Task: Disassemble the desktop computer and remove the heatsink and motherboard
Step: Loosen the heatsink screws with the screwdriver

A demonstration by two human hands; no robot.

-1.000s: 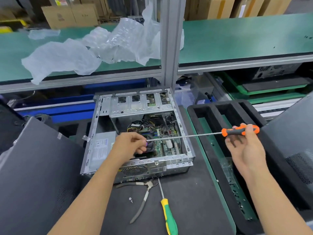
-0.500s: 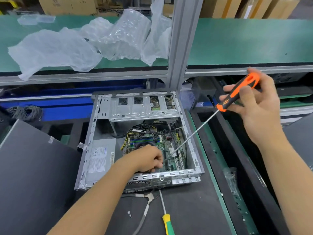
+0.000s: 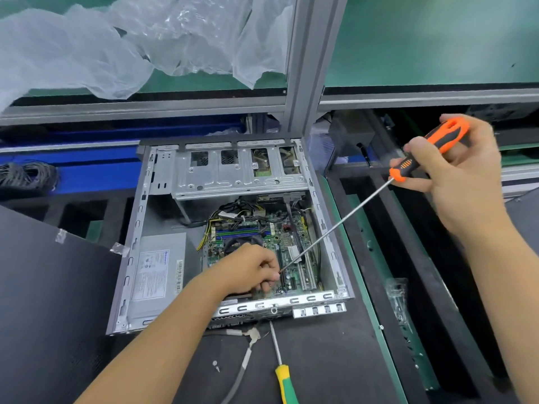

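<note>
Your computer case [image 3: 227, 228] lies open on the counter [image 3: 320, 360] with the motherboard [image 3: 291, 249] still inside, so nothing is out yet: your right hand [image 3: 458, 176] grips the orange screwdriver [image 3: 431, 150] while left-hand fingers [image 3: 269, 275] pinch its tip.

Green-topped shelf [image 3: 423, 39] across the top of the frame, grey aluminium post [image 3: 306, 68] at centre, crumpled clear plastic wrap [image 3: 131, 45] upper left, black table [image 3: 320, 360] along the bottom

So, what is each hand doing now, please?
Left hand: pinches the screwdriver tip.
Right hand: grips its orange handle.
</note>
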